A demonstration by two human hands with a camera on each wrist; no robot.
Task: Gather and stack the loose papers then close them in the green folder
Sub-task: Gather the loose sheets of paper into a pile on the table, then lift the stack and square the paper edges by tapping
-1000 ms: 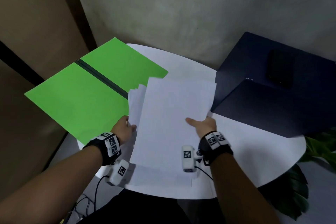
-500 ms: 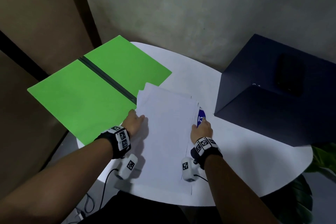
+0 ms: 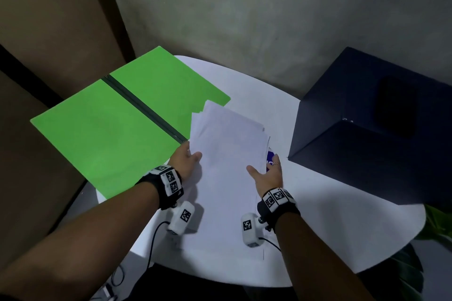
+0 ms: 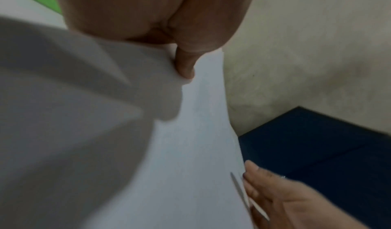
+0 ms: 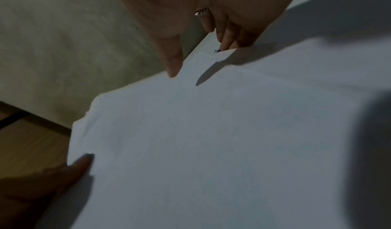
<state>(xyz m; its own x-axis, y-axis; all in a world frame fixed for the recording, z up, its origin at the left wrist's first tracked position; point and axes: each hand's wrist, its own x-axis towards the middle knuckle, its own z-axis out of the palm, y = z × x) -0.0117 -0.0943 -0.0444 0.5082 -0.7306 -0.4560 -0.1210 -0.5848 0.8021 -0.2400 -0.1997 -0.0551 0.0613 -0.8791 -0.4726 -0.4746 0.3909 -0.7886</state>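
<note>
A stack of white papers (image 3: 227,154) is tilted up over the round white table (image 3: 318,215), between my two hands. My left hand (image 3: 193,156) grips its left edge with the thumb on top; the left wrist view shows that thumb (image 4: 184,65) pressed on the sheets (image 4: 190,149), fingers hidden beneath. My right hand (image 3: 265,171) pinches the right edge, thumb (image 5: 173,68) above the paper (image 5: 211,132) and fingers behind it. A blue-printed sheet (image 3: 269,159) peeks out at the right edge. The green folder (image 3: 117,129) lies open to the left, its near corner under the stack's far end.
A large dark navy box (image 3: 367,142) stands on the table's right side, close to my right hand. Green plant leaves (image 3: 437,225) show past the table's right rim. A thin cable (image 3: 151,239) hangs from the left wrist camera. The wall runs close behind the table.
The spread sheets have been drawn together into a narrower stack. Both hands moved inward to its side edges, and the stack has shifted slightly towards the green folder.
</note>
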